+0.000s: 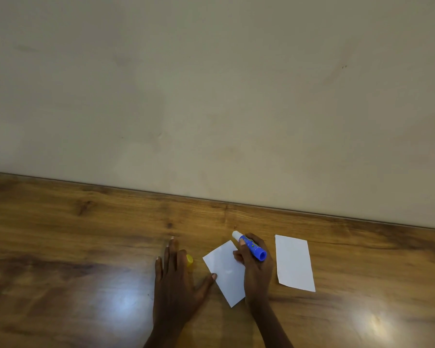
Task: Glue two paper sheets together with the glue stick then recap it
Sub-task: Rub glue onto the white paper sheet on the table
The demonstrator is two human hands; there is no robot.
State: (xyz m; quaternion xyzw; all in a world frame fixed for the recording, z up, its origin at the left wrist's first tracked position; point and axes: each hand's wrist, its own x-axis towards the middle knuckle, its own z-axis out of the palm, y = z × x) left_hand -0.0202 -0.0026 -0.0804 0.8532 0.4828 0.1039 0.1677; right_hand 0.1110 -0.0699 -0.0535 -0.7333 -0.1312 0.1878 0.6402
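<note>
Two white paper sheets lie on the wooden table [86,234]. The nearer sheet [225,272] sits tilted between my hands; the other sheet [294,262] lies to the right, apart from it. My right hand [258,267] grips a blue glue stick [251,247], uncapped, its white glue tip pointing up and left just past the sheet's far corner. My left hand [176,280] lies flat with fingers spread, its thumb touching the sheet's left edge. The yellow cap [190,261] stands on the table, partly hidden behind my left fingers.
A plain beige wall [211,96] rises straight from the table's far edge. Bright light reflections show on the glossy wood at the lower left and lower right.
</note>
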